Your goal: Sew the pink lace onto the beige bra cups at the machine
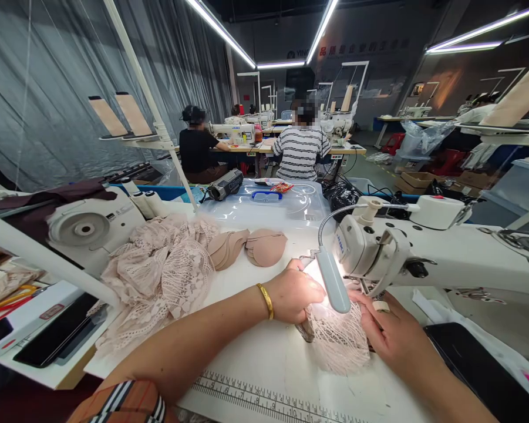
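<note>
A piece of pale pink lace fabric (339,341) lies under the head of a white sewing machine (458,235). My left hand (293,291), with a gold bangle at the wrist, grips the lace on its left side; its fingertips are partly hidden by a grey lamp (333,282). On the lace's right edge, close to the needle area, rests my right hand (390,323), its thumb and fingers closed on the fabric. A pale band circles one of its fingers. The lamp and the machine head hide the needle and presser foot.
A heap of pink lace (162,264) and stacked beige bra cups (266,247) lie to the left. Behind them stands a clear plastic box (264,202). A ruler (264,399) runs along the front edge; a black phone (479,367) lies at right. Two people sit farther ahead.
</note>
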The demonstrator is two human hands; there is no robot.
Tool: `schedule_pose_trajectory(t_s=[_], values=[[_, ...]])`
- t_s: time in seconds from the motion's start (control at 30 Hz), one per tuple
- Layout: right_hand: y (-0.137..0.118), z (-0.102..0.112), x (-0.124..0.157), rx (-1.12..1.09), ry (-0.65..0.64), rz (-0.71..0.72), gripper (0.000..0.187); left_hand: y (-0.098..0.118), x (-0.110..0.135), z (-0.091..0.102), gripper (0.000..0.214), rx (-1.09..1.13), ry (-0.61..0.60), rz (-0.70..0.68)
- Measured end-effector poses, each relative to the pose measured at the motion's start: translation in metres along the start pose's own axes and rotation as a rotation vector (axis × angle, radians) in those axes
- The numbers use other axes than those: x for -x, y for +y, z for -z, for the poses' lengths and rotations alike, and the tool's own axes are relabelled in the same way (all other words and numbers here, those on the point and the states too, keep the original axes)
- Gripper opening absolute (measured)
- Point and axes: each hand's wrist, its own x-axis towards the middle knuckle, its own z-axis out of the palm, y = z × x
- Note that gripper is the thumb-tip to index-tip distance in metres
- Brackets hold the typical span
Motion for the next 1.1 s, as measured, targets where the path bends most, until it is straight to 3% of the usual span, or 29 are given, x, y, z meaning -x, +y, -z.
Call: schedule_pose_trajectory(t_s=[0.1, 0.27, 0.4, 0.53, 0.67, 0.77, 0.9, 1.0, 1.1], values=[[-0.001, 0.001, -0.004, -0.009, 0.084, 0.018, 0.028, -0.001, 0.0, -0.002, 0.009, 0.01, 0.019, -0.001], [-0.004, 0.004, -0.004, -0.054, 0.016, -0.03, 0.023, 0.002, 0.002, -0.002, 0.01, 0.016, 0.006, 0.003], [-0.008, 0.006, -0.002, -0.072, 0.063, 0.006, 0.026, 0.004, 0.007, 0.002, 0.007, 0.04, 0.001, 0.011], [-0.016, 0.007, -0.001, -0.075, 0.08, 0.157, 0.03, 0.007, 0.013, 0.006, 0.013, 0.06, -0.027, 0.077], [-0.03, 0.006, -0.006, -0.097, -0.037, 0.269, 0.027, 0.016, 0.013, 0.007, 0.03, -0.081, -0.053, 0.254], [-0.034, -0.001, -0.008, -0.049, -0.126, 0.213, 0.025, 0.028, 0.009, 0.005, 0.039, -0.151, -0.085, 0.307], [-0.018, -0.012, -0.005, 0.028, -0.208, 0.128, 0.023, 0.033, 0.008, 0.007, 0.052, -0.118, -0.12, 0.288], [-0.003, -0.008, -0.001, 0.065, -0.203, 0.072, 0.022, 0.025, 0.015, 0.016, 0.058, -0.004, -0.167, 0.209], [-0.001, 0.008, -0.002, -0.014, -0.205, -0.039, 0.02, 0.013, 0.023, 0.027, 0.05, 0.126, -0.239, 0.071]])
